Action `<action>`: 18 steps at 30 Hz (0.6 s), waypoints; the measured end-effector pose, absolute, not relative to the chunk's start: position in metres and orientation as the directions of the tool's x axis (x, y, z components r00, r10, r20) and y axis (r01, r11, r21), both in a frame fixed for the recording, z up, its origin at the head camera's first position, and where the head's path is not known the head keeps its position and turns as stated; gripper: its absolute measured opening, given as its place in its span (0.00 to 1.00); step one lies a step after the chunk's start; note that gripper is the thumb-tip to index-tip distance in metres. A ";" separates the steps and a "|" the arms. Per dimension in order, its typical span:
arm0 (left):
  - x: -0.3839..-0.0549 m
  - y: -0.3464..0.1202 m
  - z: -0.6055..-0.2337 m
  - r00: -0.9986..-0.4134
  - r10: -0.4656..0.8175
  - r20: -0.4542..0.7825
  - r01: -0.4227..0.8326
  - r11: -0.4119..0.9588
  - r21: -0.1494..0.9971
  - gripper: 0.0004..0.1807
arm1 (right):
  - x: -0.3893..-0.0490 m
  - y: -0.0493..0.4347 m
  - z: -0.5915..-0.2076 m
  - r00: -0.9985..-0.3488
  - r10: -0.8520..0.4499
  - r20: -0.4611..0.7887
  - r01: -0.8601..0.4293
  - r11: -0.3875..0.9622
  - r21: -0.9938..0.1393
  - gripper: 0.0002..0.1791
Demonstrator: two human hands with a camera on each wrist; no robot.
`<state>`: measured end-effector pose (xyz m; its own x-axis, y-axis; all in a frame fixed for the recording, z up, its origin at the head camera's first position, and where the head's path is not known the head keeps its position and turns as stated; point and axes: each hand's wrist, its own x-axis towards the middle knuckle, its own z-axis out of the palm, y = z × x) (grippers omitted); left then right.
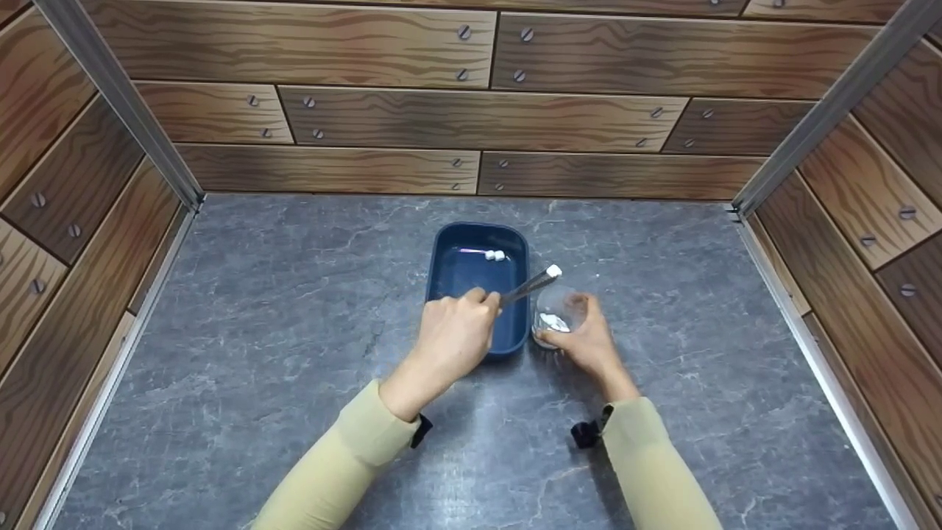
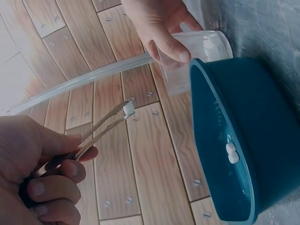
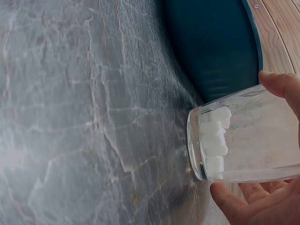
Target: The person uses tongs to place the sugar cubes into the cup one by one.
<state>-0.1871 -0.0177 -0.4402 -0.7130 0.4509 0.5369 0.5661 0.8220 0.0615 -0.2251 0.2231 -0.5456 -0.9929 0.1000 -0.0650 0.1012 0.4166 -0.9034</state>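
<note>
My left hand (image 1: 455, 331) grips a pair of metal tweezers (image 2: 101, 132) over the blue basin. Their serrated tips pinch a small white marshmallow-like piece (image 2: 128, 108), above and apart from the mouth of a clear glass (image 1: 553, 300). Around that glass curl the thumb and fingers of my right hand (image 1: 592, 340), holding it upright beside the basin's right wall. Several similar white pieces (image 3: 215, 136) lie at the bottom of the glass. Inside the blue basin (image 1: 434, 265), two more white pieces (image 1: 494, 255) sit side by side near the far end.
The grey marbled tabletop (image 1: 294, 309) stretches out on both sides of the basin. Wood-plank-patterned walls (image 1: 383, 118) enclose the back and sides, with metal strips (image 1: 817, 361) along the side edges. Dark wrist devices (image 1: 586, 434) sit at the sleeve cuffs.
</note>
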 end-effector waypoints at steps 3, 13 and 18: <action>-0.184 -0.015 -0.438 -0.698 0.476 0.535 0.586 0.809 0.045 0.08 | -0.225 0.223 -0.546 -0.993 0.098 -0.063 0.098 0.420 -0.902 0.48; -0.177 -0.011 -0.434 -0.677 0.521 0.520 0.616 0.788 0.013 0.08 | -0.225 0.223 -0.546 -0.992 0.101 -0.071 0.108 0.422 -0.900 0.47; -0.174 -0.012 -0.432 -0.679 0.519 0.519 0.613 0.790 0.013 0.09 | -0.225 0.223 -0.547 -0.994 0.102 -0.050 0.089 0.424 -0.901 0.46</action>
